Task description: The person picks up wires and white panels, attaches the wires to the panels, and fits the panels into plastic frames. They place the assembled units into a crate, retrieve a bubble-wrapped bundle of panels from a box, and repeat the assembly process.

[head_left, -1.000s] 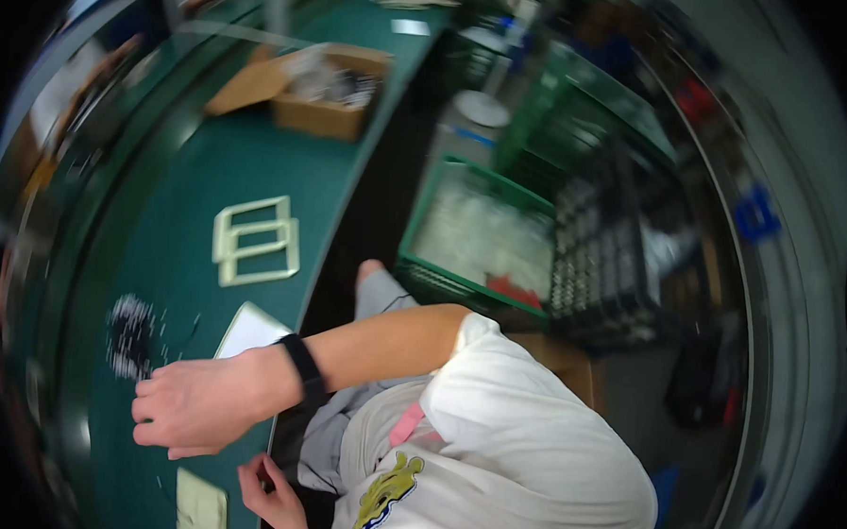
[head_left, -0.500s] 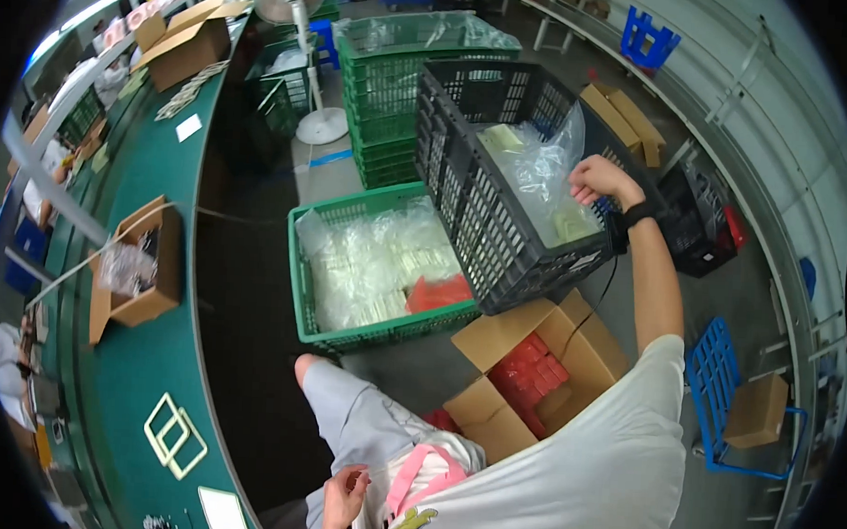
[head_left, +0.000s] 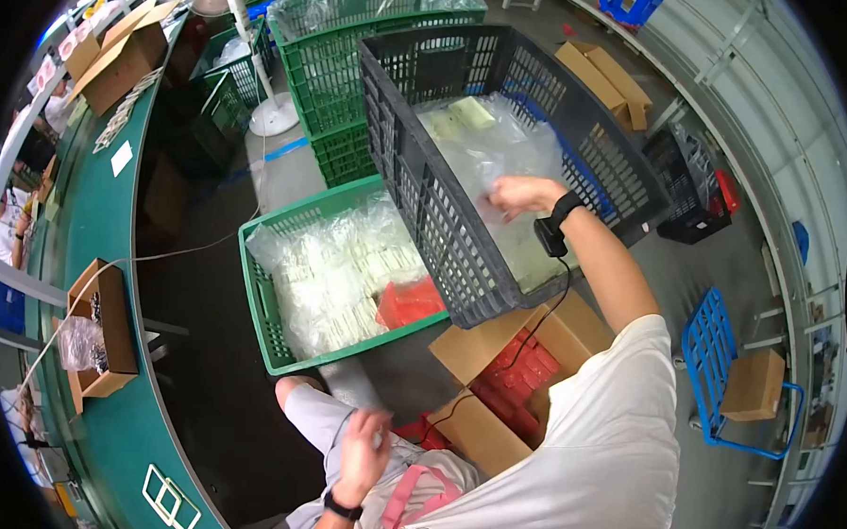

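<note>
My right hand (head_left: 521, 197), with a black band and a cabled device at the wrist, reaches into a black mesh crate (head_left: 436, 204). Its curled fingers pinch the clear plastic liner (head_left: 518, 150) inside; a pale stack (head_left: 472, 113) shows at the crate's far left. Over my lap is my left hand (head_left: 363, 456), slightly blurred, fingers loosely bent and apart, holding nothing. Left of the black crate, a green crate (head_left: 257, 300) contains rows of pale frame-like pieces (head_left: 348, 261) under clear plastic and a red plastic piece (head_left: 410, 302).
An open carton (head_left: 487, 437) with red packets (head_left: 523, 373) sits below the black crate. Stacked green crates (head_left: 332, 81) and a white fan (head_left: 274, 114) stand behind. Along the left runs a green workbench (head_left: 111, 279). A blue trolley (head_left: 712, 362) bearing a carton is at right.
My right hand has moved left and down across the black crate, the raised plastic dropping with it. My left hand has risen from my lap. The whole view has shifted.
</note>
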`<state>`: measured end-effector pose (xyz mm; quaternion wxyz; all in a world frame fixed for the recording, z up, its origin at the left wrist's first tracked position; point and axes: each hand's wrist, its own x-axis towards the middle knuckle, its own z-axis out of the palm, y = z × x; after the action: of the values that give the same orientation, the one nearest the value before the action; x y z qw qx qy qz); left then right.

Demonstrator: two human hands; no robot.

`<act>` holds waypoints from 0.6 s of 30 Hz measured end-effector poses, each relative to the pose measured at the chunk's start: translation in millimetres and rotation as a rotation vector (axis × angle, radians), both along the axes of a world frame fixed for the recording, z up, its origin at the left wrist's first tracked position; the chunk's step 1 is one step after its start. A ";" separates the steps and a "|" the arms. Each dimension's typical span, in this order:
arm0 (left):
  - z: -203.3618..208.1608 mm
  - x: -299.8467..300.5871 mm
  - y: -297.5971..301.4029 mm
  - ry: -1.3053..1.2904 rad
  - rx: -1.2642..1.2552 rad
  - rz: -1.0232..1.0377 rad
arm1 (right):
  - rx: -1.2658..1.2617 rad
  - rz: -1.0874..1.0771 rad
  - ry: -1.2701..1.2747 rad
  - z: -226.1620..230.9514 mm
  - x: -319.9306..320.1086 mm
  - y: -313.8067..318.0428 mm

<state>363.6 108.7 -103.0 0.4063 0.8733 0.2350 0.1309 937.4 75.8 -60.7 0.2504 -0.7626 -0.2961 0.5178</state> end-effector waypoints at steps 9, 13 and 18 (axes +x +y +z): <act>83.2 279.2 -5.9 -0.219 0.855 -0.413 | 0.128 0.152 0.300 14.1 -36.7 -7.8; 78.3 275.0 -0.1 -0.160 0.725 -0.588 | 0.039 0.164 0.107 63.1 -61.7 -9.1; 79.6 261.6 16.6 -0.288 0.714 -0.543 | -0.090 0.193 -0.290 116.1 -43.7 -47.0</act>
<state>625.2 125.3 -23.4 0.1287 0.9612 -0.1203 0.2123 893.7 28.8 55.4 0.1196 -0.8077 -0.3775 0.4368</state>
